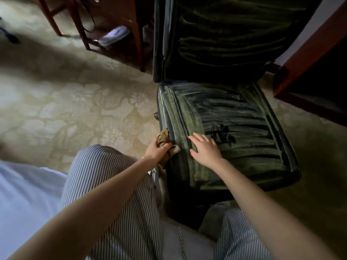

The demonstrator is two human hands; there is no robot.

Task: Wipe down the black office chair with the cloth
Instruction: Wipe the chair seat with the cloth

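The black office chair stands in front of me, its seat and upright backrest streaked with wipe marks. A crumpled brown cloth lies against the seat's left edge, and my left hand grips it there. My right hand rests flat on the front left part of the seat, fingers straight and spread, just right of the cloth. The lower part of the cloth is hidden behind my left hand and the seat edge.
A dark wooden desk with a shelf holding white slippers stands at the back left. More dark wooden furniture sits close on the right of the chair. Patterned pale carpet covers the floor. My striped trouser legs fill the foreground.
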